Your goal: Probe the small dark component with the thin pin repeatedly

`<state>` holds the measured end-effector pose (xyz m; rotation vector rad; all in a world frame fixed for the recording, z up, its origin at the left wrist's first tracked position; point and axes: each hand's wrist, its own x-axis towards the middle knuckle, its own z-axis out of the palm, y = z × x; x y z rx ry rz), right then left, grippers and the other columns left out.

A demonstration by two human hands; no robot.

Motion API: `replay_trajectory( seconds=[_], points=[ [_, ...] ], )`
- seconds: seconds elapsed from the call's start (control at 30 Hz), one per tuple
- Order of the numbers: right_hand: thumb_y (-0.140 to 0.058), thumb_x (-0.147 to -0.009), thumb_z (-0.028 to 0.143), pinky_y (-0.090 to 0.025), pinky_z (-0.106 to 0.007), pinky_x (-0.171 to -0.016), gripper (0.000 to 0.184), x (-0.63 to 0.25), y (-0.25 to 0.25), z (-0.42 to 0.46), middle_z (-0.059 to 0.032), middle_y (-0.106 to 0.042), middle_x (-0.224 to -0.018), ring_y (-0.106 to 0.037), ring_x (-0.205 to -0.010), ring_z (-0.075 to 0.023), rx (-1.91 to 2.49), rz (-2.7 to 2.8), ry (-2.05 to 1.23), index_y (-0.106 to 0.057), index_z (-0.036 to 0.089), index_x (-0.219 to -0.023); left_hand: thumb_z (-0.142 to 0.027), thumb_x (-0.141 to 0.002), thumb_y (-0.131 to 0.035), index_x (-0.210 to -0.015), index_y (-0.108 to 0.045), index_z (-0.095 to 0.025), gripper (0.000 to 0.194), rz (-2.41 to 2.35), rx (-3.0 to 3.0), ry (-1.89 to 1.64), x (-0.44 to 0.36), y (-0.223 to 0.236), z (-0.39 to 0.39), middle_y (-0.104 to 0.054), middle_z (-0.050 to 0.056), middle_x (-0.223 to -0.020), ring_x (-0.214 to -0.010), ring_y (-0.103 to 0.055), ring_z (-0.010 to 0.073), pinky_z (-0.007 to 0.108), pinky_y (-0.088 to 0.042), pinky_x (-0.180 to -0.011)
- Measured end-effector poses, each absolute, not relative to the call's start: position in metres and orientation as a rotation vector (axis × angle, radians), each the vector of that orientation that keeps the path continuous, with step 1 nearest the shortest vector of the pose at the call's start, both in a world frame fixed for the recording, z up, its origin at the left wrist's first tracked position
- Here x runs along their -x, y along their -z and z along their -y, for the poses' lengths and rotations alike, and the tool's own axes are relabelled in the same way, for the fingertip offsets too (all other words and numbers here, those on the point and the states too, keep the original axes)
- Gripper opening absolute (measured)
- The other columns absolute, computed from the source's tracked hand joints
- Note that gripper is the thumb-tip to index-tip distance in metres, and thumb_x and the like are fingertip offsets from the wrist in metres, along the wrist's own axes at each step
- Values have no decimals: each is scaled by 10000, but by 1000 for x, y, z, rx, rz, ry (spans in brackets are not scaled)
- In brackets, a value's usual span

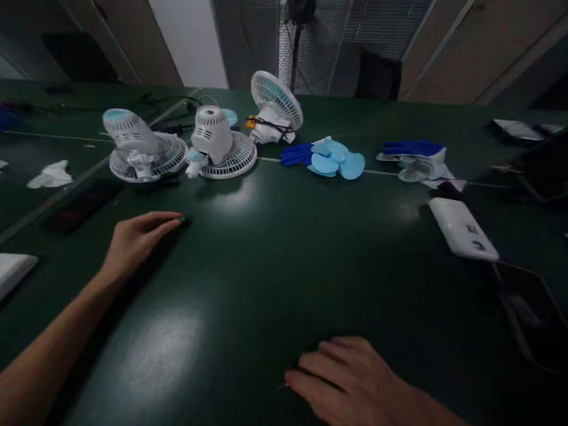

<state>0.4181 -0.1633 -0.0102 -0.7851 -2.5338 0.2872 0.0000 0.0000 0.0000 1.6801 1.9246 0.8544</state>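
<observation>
My left hand [138, 241] reaches over the left part of the dark green table [284, 254]. Its thumb and forefinger are pinched on a small green piece [182, 219], too small to name. Low in the view, my right hand [344, 378] rests palm down on the table with its fingers stretched out. A faint pale speck shows by its forefinger tip; what it is I cannot make out. Beyond my left hand, two small white fans [212, 142] [139, 145] lie with their round grilles down on the table.
At the back, another fan [275, 109] stands tilted. Right of it lie blue gloves [296, 154], light-blue fan blades [337, 158] and more gloves [415, 149]. A white power bank [461, 228] and a dark phone [530, 313] lie right; crumpled tissue [51, 175] lies left.
</observation>
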Motion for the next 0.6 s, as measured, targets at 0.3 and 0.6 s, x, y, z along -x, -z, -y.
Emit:
replay_trajectory(
  seconds=[0.3, 0.6],
  points=[
    [-321, -1153, 275, -433, -283, -629, 368, -415, 4, 163, 49, -731, -828, -631, -637, -109, 766, 2514, -324, -686, 233, -1132, -562, -833, -740, -1185, -773, -231, 484, -1916, -1730, -857, 3, 1, 1, -776, 44, -1178, -1101, -700, 258, 391, -485, -1082],
    [-338, -1149, 262, -421, -292, -607, 343, -414, 1, 162, 52, -726, -831, -631, -639, -110, 770, 2517, -344, -679, 230, -1127, -567, -803, -756, -1194, -762, -195, 539, -1931, -1588, -828, 1, -3, 1, -772, 73, -1194, -1127, -693, 277, 369, -510, -1023]
  ],
)
